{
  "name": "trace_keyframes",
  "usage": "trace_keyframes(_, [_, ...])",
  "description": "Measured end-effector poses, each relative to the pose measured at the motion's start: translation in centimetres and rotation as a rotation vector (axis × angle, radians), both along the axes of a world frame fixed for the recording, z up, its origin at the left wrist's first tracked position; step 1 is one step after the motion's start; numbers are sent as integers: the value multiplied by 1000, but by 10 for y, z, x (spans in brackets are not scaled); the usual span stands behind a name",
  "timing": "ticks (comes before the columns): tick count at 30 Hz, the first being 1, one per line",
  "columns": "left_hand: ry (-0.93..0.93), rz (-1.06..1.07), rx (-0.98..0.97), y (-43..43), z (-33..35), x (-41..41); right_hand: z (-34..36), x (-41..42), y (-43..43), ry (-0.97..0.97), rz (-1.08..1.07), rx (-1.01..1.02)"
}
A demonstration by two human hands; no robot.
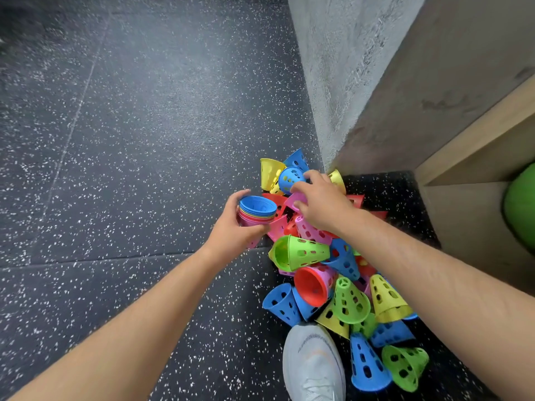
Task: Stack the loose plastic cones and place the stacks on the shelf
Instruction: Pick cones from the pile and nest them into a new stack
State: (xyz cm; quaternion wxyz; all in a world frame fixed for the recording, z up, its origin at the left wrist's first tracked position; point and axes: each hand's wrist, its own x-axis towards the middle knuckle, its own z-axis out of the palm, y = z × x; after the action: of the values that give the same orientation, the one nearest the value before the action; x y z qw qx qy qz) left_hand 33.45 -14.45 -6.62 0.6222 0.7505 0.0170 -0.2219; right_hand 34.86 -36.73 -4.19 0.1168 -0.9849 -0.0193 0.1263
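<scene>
A heap of loose perforated plastic cones (341, 287) in blue, green, yellow, red and pink lies on the floor by the wall corner. My left hand (234, 227) grips a nested stack of cones (257, 210), open ends up, with a blue one on top and pink, yellow and red rims below. The stack hangs just left of the heap. My right hand (321, 202) reaches into the far part of the heap and pinches a pink cone (295, 199) by its rim. The wooden shelf (474, 157) stands at the right.
Dark speckled rubber floor (130, 140) spreads to the left. A grey concrete wall (341, 68) rises behind the heap. A green ball (521, 206) sits inside the shelf. My white shoe (314, 366) stands at the near edge of the heap.
</scene>
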Motion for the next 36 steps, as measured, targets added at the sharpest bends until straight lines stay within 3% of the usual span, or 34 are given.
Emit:
trace_keyframes(14, [-15,-21,3,-13,10,-8,46,0,12,-284,-37,447])
trace_keyframes(20, [-63,8,-80,-14,11,-2,30,-14,25,-126,111,475])
trace_keyframes(26, [-85,13,14,-4,-1,4,24,-10,33,-18,35,571])
trace_keyframes(31, [-93,12,122,2,-12,8,-1,14,20,-181,-130,306])
trace_keyframes(36, [-58,-7,122,0,-17,15,-18,36,-4,18,-241,70])
